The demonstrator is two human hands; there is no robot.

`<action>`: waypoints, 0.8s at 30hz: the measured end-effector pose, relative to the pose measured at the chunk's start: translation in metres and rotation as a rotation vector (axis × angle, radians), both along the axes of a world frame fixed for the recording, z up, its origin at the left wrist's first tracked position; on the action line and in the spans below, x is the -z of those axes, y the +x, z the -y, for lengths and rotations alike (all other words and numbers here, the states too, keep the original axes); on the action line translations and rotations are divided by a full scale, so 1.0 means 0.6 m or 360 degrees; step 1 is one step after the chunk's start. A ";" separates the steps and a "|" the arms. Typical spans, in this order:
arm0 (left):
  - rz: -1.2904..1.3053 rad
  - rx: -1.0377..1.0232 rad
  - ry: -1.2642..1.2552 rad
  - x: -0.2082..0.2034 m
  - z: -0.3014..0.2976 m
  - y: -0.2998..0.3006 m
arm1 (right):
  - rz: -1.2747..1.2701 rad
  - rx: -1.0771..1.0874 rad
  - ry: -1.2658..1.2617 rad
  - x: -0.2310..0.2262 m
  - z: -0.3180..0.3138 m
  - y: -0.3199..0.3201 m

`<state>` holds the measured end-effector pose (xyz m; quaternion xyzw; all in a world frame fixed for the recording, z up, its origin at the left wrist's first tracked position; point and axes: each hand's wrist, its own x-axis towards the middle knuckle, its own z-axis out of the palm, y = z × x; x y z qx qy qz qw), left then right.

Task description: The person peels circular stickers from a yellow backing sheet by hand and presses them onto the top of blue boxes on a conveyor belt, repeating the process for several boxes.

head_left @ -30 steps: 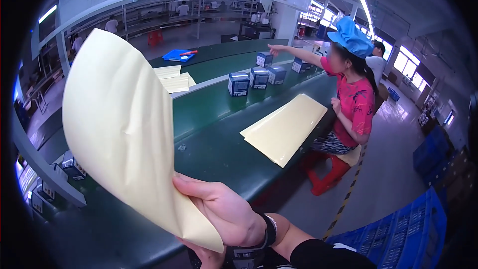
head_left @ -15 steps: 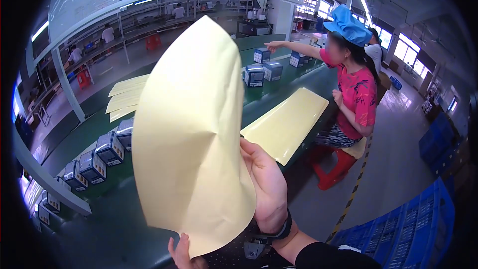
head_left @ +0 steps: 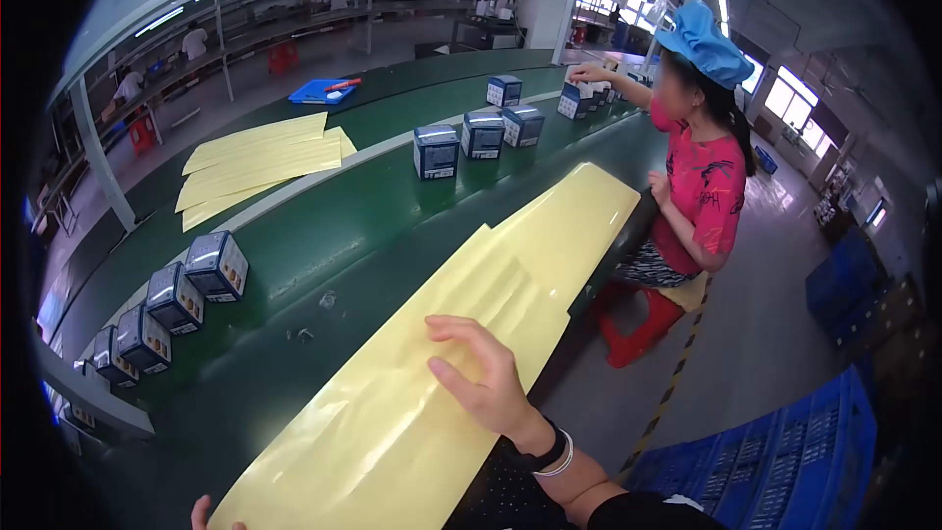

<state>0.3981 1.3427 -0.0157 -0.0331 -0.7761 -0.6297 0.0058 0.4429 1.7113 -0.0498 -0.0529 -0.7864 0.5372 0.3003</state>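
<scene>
A long, glossy pale-yellow sheet (head_left: 392, 402) lies along the near side of the green work surface, its far end overlapping another yellow sheet (head_left: 589, 206). My right hand (head_left: 481, 378) is over the middle of the near sheet, thumb and fingers curved and apart, with nothing between them. Whether its fingertips touch the sheet is hard to make out. At the lower left, my left hand (head_left: 202, 513) shows only a few fingertips, which pinch the near corner of the sheet. The rest of that hand is out of the picture.
Blue-and-white boxes (head_left: 218, 265) line the left side, and more boxes (head_left: 437, 152) stand farther off. Several yellow sheets (head_left: 260, 162) lie beside a blue tray (head_left: 319, 91). A co-worker (head_left: 702, 177) sits at the right, reaching toward boxes. Blue crates (head_left: 765, 451) stand at lower right.
The raised, curled sheet has come down flat onto the surface, over the other sheet. My right hand has let go of its edge; my left hand has moved left and down.
</scene>
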 end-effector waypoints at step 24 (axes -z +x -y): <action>-0.0438 0.0872 -0.1252 0.077 -0.114 -0.047 | 0.0681 0.0170 0.1324 0.150 -0.014 -0.039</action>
